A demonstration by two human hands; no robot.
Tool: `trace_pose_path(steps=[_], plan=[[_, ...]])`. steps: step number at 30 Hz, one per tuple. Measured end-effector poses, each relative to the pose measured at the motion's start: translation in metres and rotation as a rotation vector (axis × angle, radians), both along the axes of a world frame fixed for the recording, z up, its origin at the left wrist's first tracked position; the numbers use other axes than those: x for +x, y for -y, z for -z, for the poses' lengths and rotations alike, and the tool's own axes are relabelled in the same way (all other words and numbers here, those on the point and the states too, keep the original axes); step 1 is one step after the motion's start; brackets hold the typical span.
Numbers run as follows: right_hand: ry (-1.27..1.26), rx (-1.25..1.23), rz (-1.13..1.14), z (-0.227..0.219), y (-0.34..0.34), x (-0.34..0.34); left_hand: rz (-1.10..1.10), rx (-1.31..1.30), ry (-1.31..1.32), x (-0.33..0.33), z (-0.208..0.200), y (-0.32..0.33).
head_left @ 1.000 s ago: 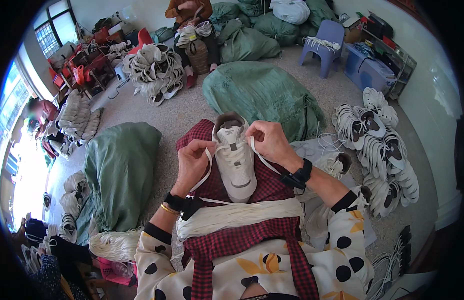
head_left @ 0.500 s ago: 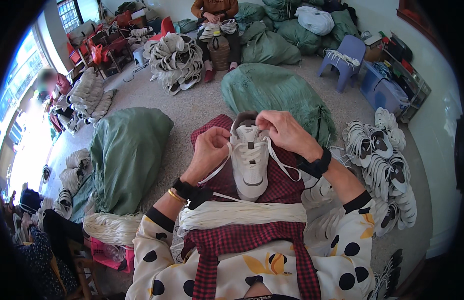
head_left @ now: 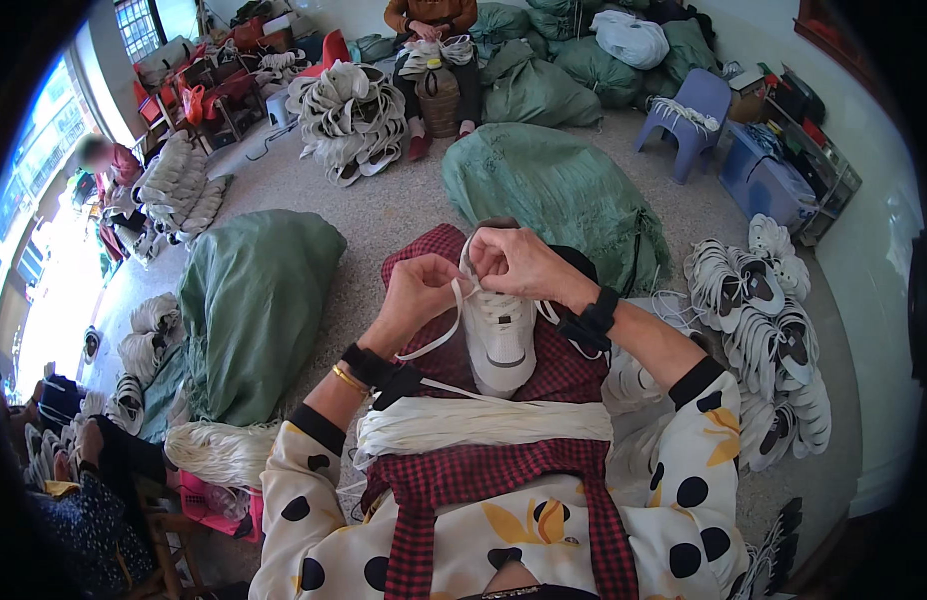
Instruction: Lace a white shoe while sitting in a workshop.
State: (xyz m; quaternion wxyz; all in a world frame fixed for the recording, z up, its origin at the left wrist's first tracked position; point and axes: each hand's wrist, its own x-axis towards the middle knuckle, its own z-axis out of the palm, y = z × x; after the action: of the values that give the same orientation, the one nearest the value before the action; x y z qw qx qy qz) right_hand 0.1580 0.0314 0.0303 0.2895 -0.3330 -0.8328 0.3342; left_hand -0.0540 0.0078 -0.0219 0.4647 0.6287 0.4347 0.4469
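Observation:
A white sneaker [head_left: 499, 352] lies on my lap, its toe toward me and its dark-lined collar pointing away. At the shoe's upper left edge my left hand [head_left: 420, 296] pinches a white shoelace [head_left: 456, 318], which hangs in a loop down that side. Reaching across the tongue, my right hand [head_left: 524, 264] has its fingertips closed on the lace beside my left fingers; its knuckles hide the tongue and upper eyelets. Below the toe, a bundle of white laces [head_left: 484, 422] lies across my red-and-black checked apron [head_left: 484, 465].
Large green sacks [head_left: 259, 310] stand at left and ahead. Stacked shoe uppers [head_left: 759, 330] fill the right side, near a purple stool [head_left: 689, 105] and a blue bin [head_left: 769, 170]. A pink basket [head_left: 219, 508] with laces stands at lower left. Other people sit ahead and at left.
My right hand has moved left from the shoe's right collar, across the tongue, to meet my left fingertips. My left hand stays near the same place, still pinching lace.

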Motion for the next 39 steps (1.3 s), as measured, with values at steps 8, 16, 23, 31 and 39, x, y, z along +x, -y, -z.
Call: trace_pose_path(steps=[8, 16, 23, 31, 39], plan=[[0.157, 0.551, -0.034, 0.013, -0.007, 0.003, -0.125, 0.336, -0.139, 0.003, 0.010, 0.004], [0.503, 0.589, 0.335, -0.047, -0.013, 0.136, -0.286, 0.295, 0.073, -0.014, 0.004, 0.012], [0.577, 0.465, 0.522, 0.005, -0.016, 0.212, -0.086, 0.401, -0.242, -0.008, -0.009, 0.020], [0.115, 0.187, 0.135, 0.011, -0.011, 0.103, -0.051, 0.670, -0.376, 0.004, -0.043, 0.033], [0.369, 0.041, -0.053, -0.010, -0.019, 0.073, 0.073, 0.828, -0.582, 0.044, -0.055, 0.013]])
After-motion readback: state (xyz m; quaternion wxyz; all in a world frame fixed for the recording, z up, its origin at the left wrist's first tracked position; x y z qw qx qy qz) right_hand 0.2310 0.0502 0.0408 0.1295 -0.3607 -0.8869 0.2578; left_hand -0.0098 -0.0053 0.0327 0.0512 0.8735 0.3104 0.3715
